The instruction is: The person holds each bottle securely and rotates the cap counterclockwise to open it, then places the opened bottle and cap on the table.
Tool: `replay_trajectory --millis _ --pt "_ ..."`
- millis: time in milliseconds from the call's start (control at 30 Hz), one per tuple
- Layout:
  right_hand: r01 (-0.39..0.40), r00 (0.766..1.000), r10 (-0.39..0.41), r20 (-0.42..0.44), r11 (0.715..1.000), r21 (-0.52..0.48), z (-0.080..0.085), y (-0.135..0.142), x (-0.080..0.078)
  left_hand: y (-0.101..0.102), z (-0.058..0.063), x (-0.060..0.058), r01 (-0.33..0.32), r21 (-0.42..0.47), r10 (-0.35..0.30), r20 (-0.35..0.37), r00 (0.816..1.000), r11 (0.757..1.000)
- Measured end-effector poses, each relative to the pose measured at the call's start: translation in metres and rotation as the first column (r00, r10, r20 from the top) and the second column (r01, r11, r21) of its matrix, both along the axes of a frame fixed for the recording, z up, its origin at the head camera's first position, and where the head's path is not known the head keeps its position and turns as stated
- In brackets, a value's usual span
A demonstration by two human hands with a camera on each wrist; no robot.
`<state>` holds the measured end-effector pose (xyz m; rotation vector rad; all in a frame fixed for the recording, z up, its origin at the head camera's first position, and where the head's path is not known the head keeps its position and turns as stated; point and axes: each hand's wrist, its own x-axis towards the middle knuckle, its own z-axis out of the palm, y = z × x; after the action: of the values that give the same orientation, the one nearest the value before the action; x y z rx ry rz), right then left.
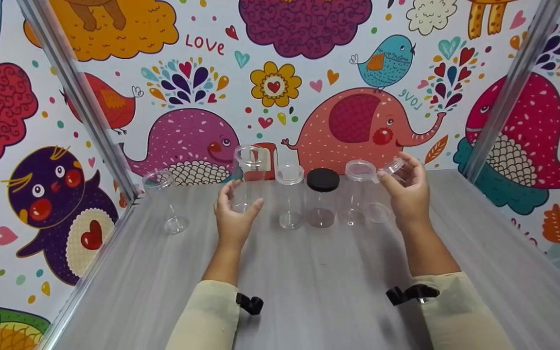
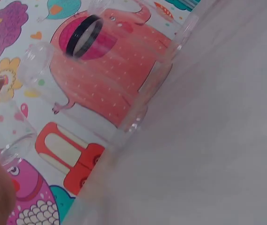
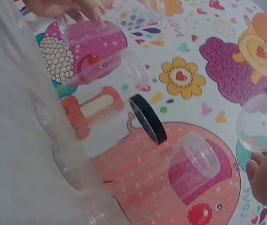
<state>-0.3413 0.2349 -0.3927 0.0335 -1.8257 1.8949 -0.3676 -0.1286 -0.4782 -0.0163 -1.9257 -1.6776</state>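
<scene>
In the head view my left hand (image 1: 236, 214) grips a clear plastic jar (image 1: 251, 167) round its lower part, fingers on the left and thumb on the right. This jar's top stands higher than those of the other jars. My right hand (image 1: 410, 194) pinches a clear round lid (image 1: 394, 166) between thumb and fingers, beside the rim of the rightmost clear jar (image 1: 358, 192). The right wrist view shows that lid (image 3: 259, 124) from its flat side. In the left wrist view the gripped jar (image 2: 16, 140) is partly cut off at the left edge.
Between my hands stand a clear jar (image 1: 289, 199) and a jar with a black lid (image 1: 323, 181). Another clear jar (image 1: 170, 206) stands at the far left. A clear disc (image 1: 378, 213) lies by the rightmost jar. Patterned walls and metal posts (image 1: 503, 97) bound the grey table (image 1: 309, 291).
</scene>
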Motion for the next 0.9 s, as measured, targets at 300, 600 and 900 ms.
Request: replay_trajectory --millis 300,600,900 --pt "0.143 0.985 -0.128 0.115 0.982 -0.125 -0.024 0.028 -0.023 -0.033 -0.018 -0.010 -0.141 0.096 0.133 0.088 0.987 0.985" --pt "0.191 0.915 -0.168 0.366 0.981 -0.029 -0.048 0.054 -0.042 -0.054 -0.030 -0.013 -0.279 0.148 0.241 0.229 0.943 0.949" --pt "0.094 0.828 -0.084 0.554 0.996 0.011 -0.075 0.079 -0.052 -0.063 -0.040 -0.013 -0.392 0.070 0.346 0.348 0.871 0.917"
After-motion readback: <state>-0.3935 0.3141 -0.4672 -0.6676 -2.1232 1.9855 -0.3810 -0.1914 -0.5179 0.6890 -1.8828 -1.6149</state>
